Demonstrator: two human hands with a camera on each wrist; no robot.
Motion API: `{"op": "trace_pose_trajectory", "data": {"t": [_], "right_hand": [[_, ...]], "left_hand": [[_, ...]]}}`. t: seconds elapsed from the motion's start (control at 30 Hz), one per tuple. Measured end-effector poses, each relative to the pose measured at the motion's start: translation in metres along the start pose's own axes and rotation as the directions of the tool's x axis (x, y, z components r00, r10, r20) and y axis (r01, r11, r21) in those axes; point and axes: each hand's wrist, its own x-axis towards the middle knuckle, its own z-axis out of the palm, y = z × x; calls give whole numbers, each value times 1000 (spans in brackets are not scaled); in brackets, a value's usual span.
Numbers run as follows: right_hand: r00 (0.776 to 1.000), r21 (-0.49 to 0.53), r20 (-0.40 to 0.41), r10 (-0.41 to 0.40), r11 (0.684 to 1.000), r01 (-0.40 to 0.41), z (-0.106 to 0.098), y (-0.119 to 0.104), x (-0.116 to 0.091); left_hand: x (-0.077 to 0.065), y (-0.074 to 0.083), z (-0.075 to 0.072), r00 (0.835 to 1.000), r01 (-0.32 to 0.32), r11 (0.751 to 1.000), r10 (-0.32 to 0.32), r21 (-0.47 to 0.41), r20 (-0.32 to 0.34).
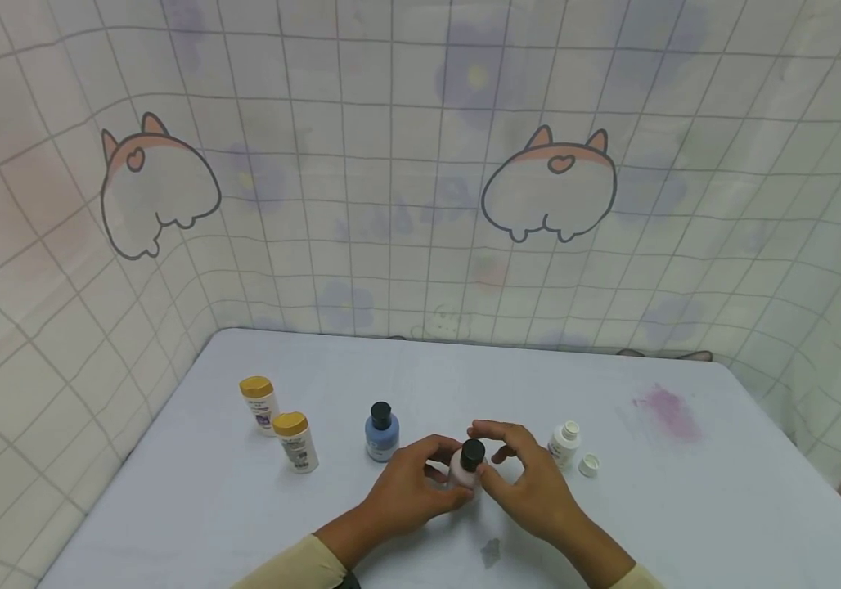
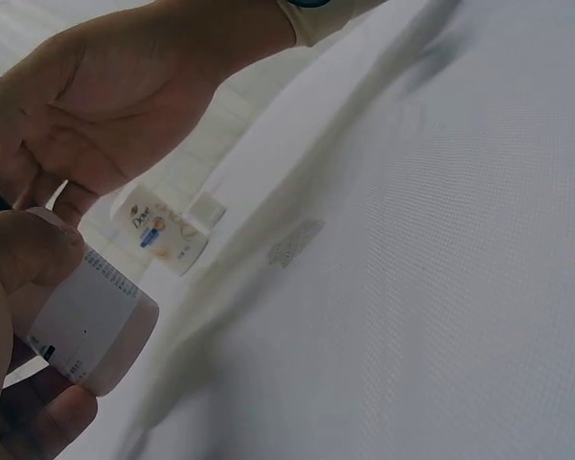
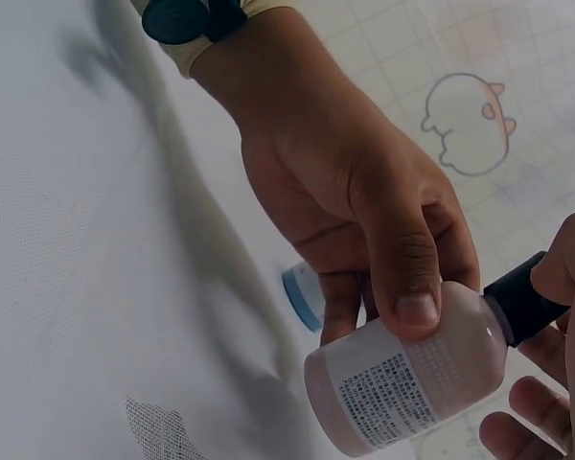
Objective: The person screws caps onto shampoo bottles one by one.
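Note:
My left hand (image 1: 415,484) grips a pink bottle (image 3: 422,379) round its body, thumb on the near side. The bottle has a black cap (image 1: 473,455) and a label with small print. My right hand (image 1: 531,483) is at the cap, its thumb against it and the index finger curving round the far side. In the right wrist view the right thumb covers part of the cap. A blue bottle (image 1: 382,433) with a black cap stands left of the left hand. A small white bottle (image 1: 564,444) without a cap is beside the right hand, with a white cap (image 1: 589,465) next to it.
Two white bottles with yellow lids, one farther back (image 1: 259,406) and one nearer (image 1: 296,443), stand on the left. The white table (image 1: 192,507) bears a pink stain (image 1: 669,411) at the right and a grey patch (image 1: 490,553) in front. A patterned curtain (image 1: 362,164) surrounds it.

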Motion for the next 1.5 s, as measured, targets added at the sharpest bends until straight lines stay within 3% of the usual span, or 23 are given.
{"op": "trace_pose_trajectory", "data": {"t": [0.07, 0.17, 0.37, 0.47, 0.6, 0.77, 0.87, 0.97, 1.07, 1.17, 1.27, 1.4, 1.5], "right_hand": [[999, -10, 5, -41, 999, 41, 0, 0, 1], [1000, -24, 2, -31, 999, 31, 0, -2, 1], [986, -8, -36, 166, 986, -166, 2, -12, 1], [977, -14, -48, 207, 978, -208, 4, -6, 1], [987, -22, -28, 158, 987, -159, 3, -3, 0], [1000, -28, 14, -15, 999, 15, 1, -1, 1], [997, -27, 15, -73, 997, 74, 0, -1, 2], [999, -35, 2, -36, 999, 36, 1, -2, 1], [998, -48, -19, 66, 997, -67, 3, -4, -1], [984, -45, -40, 175, 983, -177, 4, -4, -1], [973, -42, -47, 227, 972, -229, 4, -4, 0], [983, -38, -19, 180, 983, -181, 2, -3, 0], [997, -37, 8, 80, 996, -80, 0, -2, 0]], "left_hand": [[0, 0, 0, 1000, -2, 1000, 2, 1, -2], [-1, 0, 0, 1000, -9, 1000, 9, -1, -1], [-1, -2, 1, 1000, 10, 1000, -10, 12, -1], [-1, -1, 1, 1000, 14, 1000, -14, 20, 1], [-1, 1, 0, 1000, 14, 1000, -14, 23, 5], [-2, 0, 1, 1000, 7, 1000, -7, 19, 4], [-2, -1, 1, 1000, -10, 1000, 10, 14, -1], [-2, -2, 2, 1000, -20, 1000, 20, 9, -2], [-2, -2, 1, 1000, -10, 1000, 10, 3, -1], [-2, -1, 1, 1000, 2, 1000, -2, 1, -2], [-2, 0, 2, 1000, 5, 1000, -5, 5, -1], [-1, 1, 2, 1000, 1, 1000, -1, 11, 1], [-1, 1, 2, 1000, 3, 1000, -3, 13, 0]]}}
